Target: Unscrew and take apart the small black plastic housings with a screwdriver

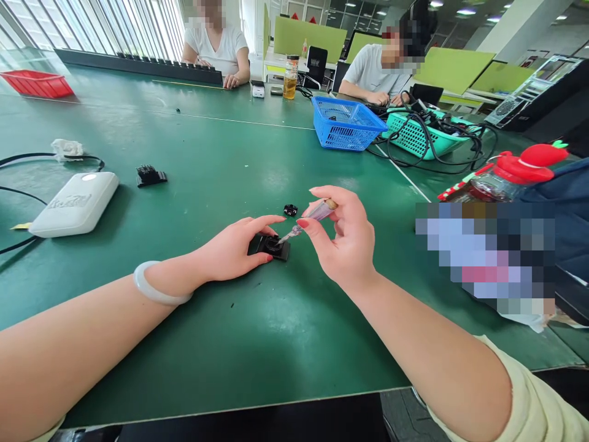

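Note:
My left hand (237, 248) holds a small black plastic part (276, 247) down on the green table, thumb on its near side and fingers on its far side. The part has a round, ring-like middle. Between thumb and fingers of my right hand (347, 236) is a small pen-like tool (319, 210) with a translucent purplish body and a tan end. Its narrow, crusted-looking tip points down and left, at the round middle of the part; whether it touches cannot be made out. Just beyond lies a small round black piece (290, 210).
A black bristly piece (151, 176) and a white box with cables (76, 205) lie left. Blue (350, 126) and teal (427, 138) baskets stand far right, cables spilling out. A red-lidded bottle (501, 175) is right. Two people sit across the green table (221, 356).

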Demonstrator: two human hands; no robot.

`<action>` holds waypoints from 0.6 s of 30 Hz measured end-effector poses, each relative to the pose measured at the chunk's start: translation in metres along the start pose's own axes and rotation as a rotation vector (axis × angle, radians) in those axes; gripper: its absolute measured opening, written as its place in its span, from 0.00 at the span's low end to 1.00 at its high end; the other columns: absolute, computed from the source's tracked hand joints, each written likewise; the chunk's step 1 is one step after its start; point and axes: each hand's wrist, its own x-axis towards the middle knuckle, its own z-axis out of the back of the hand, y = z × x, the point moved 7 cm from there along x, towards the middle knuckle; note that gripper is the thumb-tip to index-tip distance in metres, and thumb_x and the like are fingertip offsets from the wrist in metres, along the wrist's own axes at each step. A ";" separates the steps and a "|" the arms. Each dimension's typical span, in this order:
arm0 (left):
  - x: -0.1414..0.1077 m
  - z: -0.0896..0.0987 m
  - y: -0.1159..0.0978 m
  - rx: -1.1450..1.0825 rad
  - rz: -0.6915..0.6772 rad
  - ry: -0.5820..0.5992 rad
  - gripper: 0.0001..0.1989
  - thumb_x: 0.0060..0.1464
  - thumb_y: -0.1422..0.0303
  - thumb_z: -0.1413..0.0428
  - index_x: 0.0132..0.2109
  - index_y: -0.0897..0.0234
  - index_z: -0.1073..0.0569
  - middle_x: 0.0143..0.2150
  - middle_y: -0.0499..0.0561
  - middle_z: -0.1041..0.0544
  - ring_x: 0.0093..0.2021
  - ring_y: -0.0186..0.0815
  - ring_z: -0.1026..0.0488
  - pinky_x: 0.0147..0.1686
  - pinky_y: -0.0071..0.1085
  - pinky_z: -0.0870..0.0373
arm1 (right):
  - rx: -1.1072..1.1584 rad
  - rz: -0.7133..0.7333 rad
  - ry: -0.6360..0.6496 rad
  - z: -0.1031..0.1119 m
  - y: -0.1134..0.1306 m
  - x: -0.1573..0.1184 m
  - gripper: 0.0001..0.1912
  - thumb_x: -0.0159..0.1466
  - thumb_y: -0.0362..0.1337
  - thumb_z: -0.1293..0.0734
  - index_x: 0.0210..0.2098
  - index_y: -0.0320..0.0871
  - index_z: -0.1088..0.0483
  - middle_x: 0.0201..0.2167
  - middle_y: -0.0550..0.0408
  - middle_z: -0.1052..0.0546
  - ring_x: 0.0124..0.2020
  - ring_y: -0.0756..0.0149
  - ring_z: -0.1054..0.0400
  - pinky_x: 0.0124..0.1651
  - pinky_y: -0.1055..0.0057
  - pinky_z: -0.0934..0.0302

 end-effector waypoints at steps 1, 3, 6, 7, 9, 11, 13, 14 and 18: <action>0.000 0.000 0.001 0.002 0.009 -0.005 0.32 0.55 0.61 0.42 0.66 0.56 0.39 0.51 0.52 0.22 0.52 0.45 0.28 0.52 0.43 0.32 | 0.008 0.020 -0.017 0.001 0.003 0.000 0.13 0.66 0.36 0.33 0.50 0.49 0.34 0.38 0.55 0.24 0.36 0.65 0.26 0.44 0.62 0.27; 0.001 0.000 0.003 -0.001 0.037 -0.008 0.33 0.54 0.59 0.41 0.65 0.56 0.38 0.50 0.52 0.22 0.51 0.45 0.27 0.51 0.43 0.31 | 0.019 0.073 -0.023 0.000 0.009 -0.002 0.13 0.66 0.37 0.33 0.51 0.49 0.34 0.38 0.55 0.24 0.35 0.65 0.26 0.45 0.61 0.27; 0.001 -0.001 0.006 -0.020 0.081 0.001 0.36 0.51 0.57 0.37 0.65 0.56 0.38 0.49 0.52 0.22 0.49 0.45 0.26 0.49 0.42 0.30 | 0.021 0.151 0.012 -0.005 0.017 -0.005 0.14 0.66 0.36 0.33 0.51 0.49 0.35 0.38 0.55 0.23 0.33 0.66 0.26 0.43 0.62 0.27; 0.002 -0.001 0.006 -0.026 0.090 0.005 0.37 0.50 0.56 0.37 0.65 0.56 0.38 0.49 0.52 0.22 0.48 0.45 0.26 0.49 0.41 0.30 | 0.016 0.171 0.026 -0.008 0.018 -0.005 0.14 0.66 0.36 0.33 0.51 0.49 0.34 0.38 0.55 0.22 0.32 0.66 0.26 0.42 0.63 0.27; 0.002 -0.001 0.006 -0.030 0.095 0.010 0.36 0.49 0.55 0.36 0.64 0.56 0.37 0.48 0.52 0.23 0.48 0.45 0.26 0.49 0.41 0.30 | -0.004 0.204 0.059 -0.012 0.020 -0.007 0.14 0.66 0.35 0.33 0.51 0.50 0.34 0.40 0.56 0.22 0.33 0.67 0.25 0.43 0.63 0.27; 0.002 -0.001 0.005 -0.028 0.087 0.016 0.34 0.50 0.55 0.37 0.62 0.56 0.36 0.47 0.52 0.23 0.48 0.45 0.26 0.49 0.41 0.31 | -0.023 0.222 0.097 -0.016 0.020 -0.008 0.14 0.67 0.34 0.34 0.52 0.51 0.33 0.41 0.56 0.21 0.35 0.66 0.25 0.45 0.63 0.27; 0.002 -0.001 0.004 -0.020 0.070 0.020 0.33 0.51 0.55 0.38 0.62 0.56 0.36 0.47 0.51 0.23 0.47 0.45 0.26 0.50 0.41 0.31 | -0.041 0.214 0.139 -0.019 0.021 -0.007 0.15 0.67 0.32 0.35 0.53 0.52 0.33 0.41 0.56 0.21 0.37 0.65 0.24 0.46 0.62 0.27; 0.001 -0.001 0.003 -0.013 0.062 0.020 0.32 0.51 0.56 0.38 0.62 0.56 0.36 0.46 0.51 0.23 0.47 0.44 0.26 0.49 0.41 0.31 | -0.048 0.202 0.161 -0.020 0.021 -0.007 0.16 0.67 0.31 0.36 0.53 0.52 0.33 0.41 0.56 0.21 0.38 0.65 0.24 0.46 0.62 0.27; 0.001 -0.001 0.002 0.010 0.057 0.015 0.30 0.53 0.58 0.39 0.61 0.57 0.35 0.46 0.51 0.23 0.46 0.44 0.26 0.48 0.40 0.30 | -0.031 0.163 0.232 -0.021 0.024 -0.007 0.21 0.68 0.28 0.42 0.57 0.52 0.35 0.40 0.56 0.21 0.40 0.65 0.25 0.47 0.61 0.27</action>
